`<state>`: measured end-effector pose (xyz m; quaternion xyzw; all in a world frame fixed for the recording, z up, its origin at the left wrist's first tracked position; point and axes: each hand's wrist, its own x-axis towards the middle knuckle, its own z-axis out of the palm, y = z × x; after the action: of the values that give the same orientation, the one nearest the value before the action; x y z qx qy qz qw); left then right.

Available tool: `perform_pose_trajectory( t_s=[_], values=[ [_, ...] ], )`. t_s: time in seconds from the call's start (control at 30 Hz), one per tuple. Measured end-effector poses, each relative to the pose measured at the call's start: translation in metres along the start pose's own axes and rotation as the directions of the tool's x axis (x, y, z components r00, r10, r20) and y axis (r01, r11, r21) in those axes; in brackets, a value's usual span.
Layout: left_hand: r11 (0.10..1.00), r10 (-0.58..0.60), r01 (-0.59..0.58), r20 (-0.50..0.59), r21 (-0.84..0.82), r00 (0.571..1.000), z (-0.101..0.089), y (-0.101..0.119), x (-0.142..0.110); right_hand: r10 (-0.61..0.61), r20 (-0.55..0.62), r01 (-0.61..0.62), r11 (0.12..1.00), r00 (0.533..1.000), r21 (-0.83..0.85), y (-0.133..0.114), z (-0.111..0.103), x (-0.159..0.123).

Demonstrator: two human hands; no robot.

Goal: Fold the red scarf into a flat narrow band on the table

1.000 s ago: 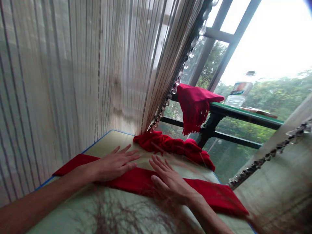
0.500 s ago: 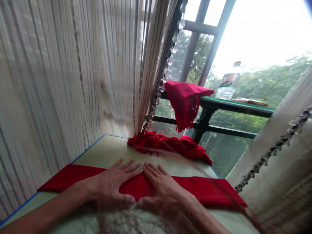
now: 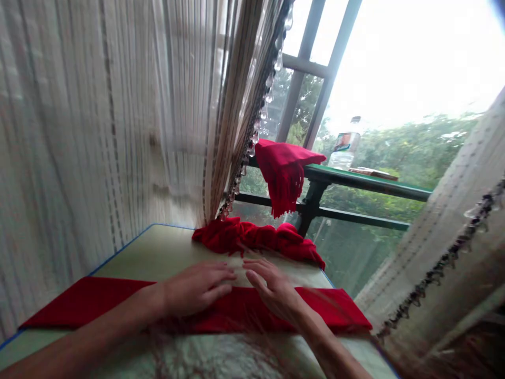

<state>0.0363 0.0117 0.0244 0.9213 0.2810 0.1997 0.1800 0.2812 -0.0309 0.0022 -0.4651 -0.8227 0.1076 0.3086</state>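
Observation:
A long red cloth (image 3: 106, 297), folded into a flat band, lies across the pale table (image 3: 158, 252) with its blue edge. Over its middle is my left hand (image 3: 201, 287), fingers extended and pointing right, holding nothing. My right hand (image 3: 272, 284) is just to the right, fingers stretched forward, also with nothing in it. The fingertips of both hands come near each other past the cloth's far edge. Whether the palms touch the cloth I cannot tell. Behind them a crumpled red cloth (image 3: 260, 238) lies along the table's far edge.
A red fringed scarf (image 3: 282, 171) hangs over the green railing (image 3: 366, 187). On the railing stand a clear plastic bottle (image 3: 345, 146) and a flat brown item (image 3: 374, 173). Striped curtains (image 3: 130, 131) with bead trim hang on the left and right.
Both hands have lifted from lying flat with spread fingers on the cloth, and their fingers are now closer together. The view has shifted a little, so the scene sits further left.

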Motion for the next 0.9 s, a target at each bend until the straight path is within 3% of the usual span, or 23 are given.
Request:
perform_pose_trajectory(
  t_s=[0.07,0.13,0.27,0.37,0.47,0.63,0.73,0.9],
  values=[
    [0.997,0.002,-0.014,0.155,0.080,0.988,0.009,0.000,-0.024,-0.002,-0.080,0.001,1.000,0.997,-0.006,0.003,-0.004,-0.007],
    [0.985,-0.038,-0.002,0.234,0.171,0.971,0.019,-0.011,-0.040,-0.012,-0.123,0.010,1.000,0.992,-0.015,0.002,-0.007,-0.012],
    [0.973,-0.034,-0.021,0.231,0.231,0.972,0.039,-0.033,-0.051,-0.033,-0.162,0.030,0.999,0.986,-0.020,-0.004,-0.009,-0.015],
    [0.973,-0.029,-0.008,0.157,0.229,0.987,0.037,-0.032,-0.048,-0.049,-0.213,0.044,0.999,0.976,-0.027,-0.007,-0.008,-0.015],
    [0.975,-0.037,0.035,0.003,0.217,0.999,0.020,-0.024,-0.042,-0.042,-0.318,0.014,0.996,0.947,-0.090,-0.005,-0.006,-0.015],
    [0.981,-0.086,0.130,-0.281,0.142,0.956,0.000,-0.022,-0.032,-0.025,-0.396,-0.016,0.995,0.918,-0.099,0.001,-0.008,-0.016],
    [0.982,-0.071,0.120,-0.306,0.145,0.949,0.001,-0.026,-0.033,-0.041,-0.382,0.006,0.996,0.923,-0.092,0.000,-0.010,-0.019],
    [0.979,-0.143,0.174,-0.250,0.104,0.958,0.007,-0.025,-0.039,-0.090,-0.341,0.056,0.993,0.936,-0.107,-0.005,-0.005,-0.022]
  ],
)
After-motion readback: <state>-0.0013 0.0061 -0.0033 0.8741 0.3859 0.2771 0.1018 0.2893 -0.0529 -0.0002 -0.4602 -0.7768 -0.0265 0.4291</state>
